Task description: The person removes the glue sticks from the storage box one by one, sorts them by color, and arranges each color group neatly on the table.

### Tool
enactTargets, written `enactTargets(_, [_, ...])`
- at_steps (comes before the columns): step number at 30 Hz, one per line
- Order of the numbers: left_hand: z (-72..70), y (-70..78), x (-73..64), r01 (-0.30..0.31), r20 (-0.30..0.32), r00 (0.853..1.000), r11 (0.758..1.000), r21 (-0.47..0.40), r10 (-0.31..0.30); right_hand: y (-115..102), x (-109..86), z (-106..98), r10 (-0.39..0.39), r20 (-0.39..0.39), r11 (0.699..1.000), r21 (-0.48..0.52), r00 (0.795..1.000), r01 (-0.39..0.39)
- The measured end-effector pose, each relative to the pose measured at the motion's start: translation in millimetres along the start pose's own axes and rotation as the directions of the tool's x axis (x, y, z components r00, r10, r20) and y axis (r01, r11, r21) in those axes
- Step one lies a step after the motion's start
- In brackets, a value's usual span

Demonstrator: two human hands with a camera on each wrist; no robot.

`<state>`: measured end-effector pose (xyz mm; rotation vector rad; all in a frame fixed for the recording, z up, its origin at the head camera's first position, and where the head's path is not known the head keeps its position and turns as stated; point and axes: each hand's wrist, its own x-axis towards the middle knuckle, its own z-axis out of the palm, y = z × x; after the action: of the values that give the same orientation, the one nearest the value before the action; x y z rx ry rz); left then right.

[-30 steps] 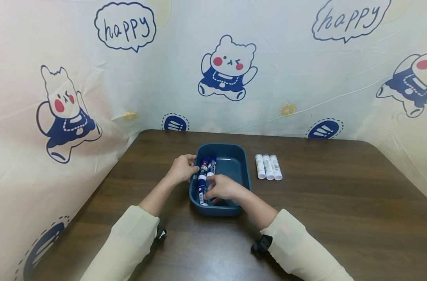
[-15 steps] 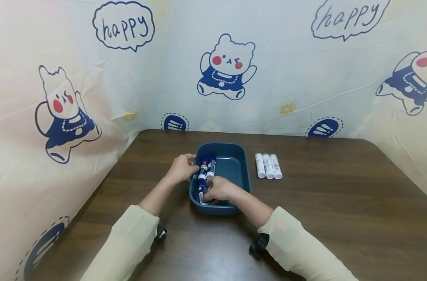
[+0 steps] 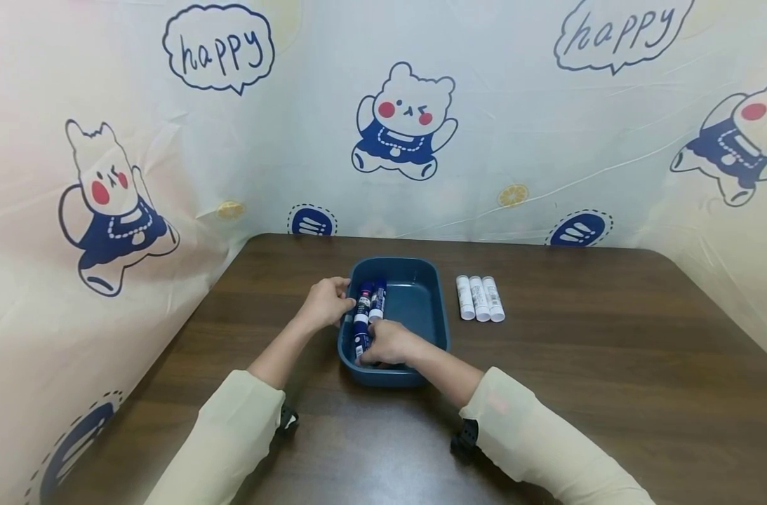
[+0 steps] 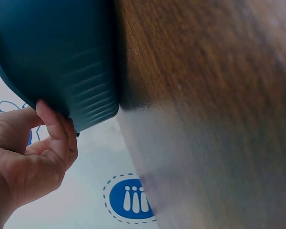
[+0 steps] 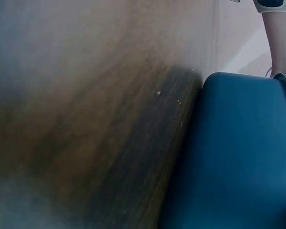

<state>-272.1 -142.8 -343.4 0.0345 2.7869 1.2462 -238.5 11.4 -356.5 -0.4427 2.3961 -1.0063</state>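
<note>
Over the table (image 3: pixel 547 400), your left hand (image 3: pixel 323 303) pinches the tray (image 3: pixel 388 379) by its rim, while your right hand (image 3: pixel 391 344), whose grip I can't make out, sits inside, where a careless nudge could roll the markers (image 3: pixel 363 305) just beyond it out of line.

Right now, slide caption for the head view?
Left hand on bin, right hand inside by blue tubes; three white tubes outside.

my left sleeve (image 3: pixel 231 431), right sleeve (image 3: pixel 541 438): pale cream | left device (image 3: pixel 288 419), right device (image 3: pixel 464 442): small, black | my left grip (image 3: pixel 324 304), right grip (image 3: pixel 391 344): bare
</note>
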Motion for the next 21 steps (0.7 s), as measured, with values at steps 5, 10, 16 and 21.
enactTargets(5, [-0.3,0.1,-0.3,0.002,0.001,1.0,1.0,0.002,-0.002,-1,-0.3,-1,0.019,0.017,0.999,0.031,1.0,-0.02])
enactTargets(10, [-0.2,-0.1,-0.5,0.005,0.001,1.0,1.0,-0.002,-0.005,2,0.0,-5,0.047,0.065,0.986,0.16,0.997,-0.056])
enactTargets(16, [-0.7,-0.1,-1.1,0.005,0.001,1.0,1.0,-0.007,-0.005,6,1.4,-10,0.083,0.158,0.895,0.422,0.984,-0.143])
enactTargets(21, [-0.1,0.0,-1.6,0.013,0.003,1.0,1.0,-0.015,-0.013,8,0.2,-12,0.091,0.188,0.836,0.519,0.978,-0.178])
